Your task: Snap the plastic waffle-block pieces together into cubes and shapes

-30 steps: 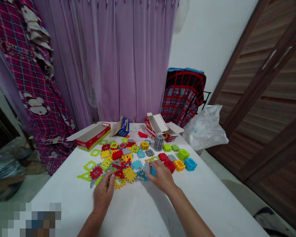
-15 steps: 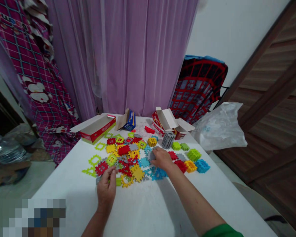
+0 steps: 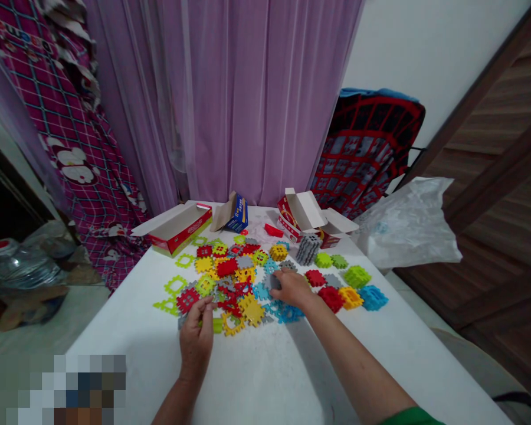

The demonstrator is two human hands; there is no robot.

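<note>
My left hand (image 3: 197, 330) rests at the near left edge of a spread of coloured plastic gear-edged pieces, beside a red piece (image 3: 188, 300). Its fingers are curled together, and whatever lies between them is too small to make out. My right hand (image 3: 292, 288) reaches over the pile's right side, its fingers closed on a grey piece (image 3: 273, 282). Blue pieces (image 3: 287, 313) lie just below it. Near the middle are a yellow piece (image 3: 251, 310) and a red block (image 3: 226, 268). Behind my right hand stands a grey stack (image 3: 308, 249).
Open boxes stand at the back of the white table (image 3: 248, 378): a red one (image 3: 181, 231), a blue one (image 3: 238, 212) and another red one (image 3: 292, 219). Green (image 3: 357, 275), yellow (image 3: 350, 297) and blue stacks (image 3: 373, 297) sit right. A plastic bag (image 3: 407, 224) hangs over the right edge.
The whole view has shifted slightly, so everything appears a little further right. Both hands keep nearly the same places over the pieces.
</note>
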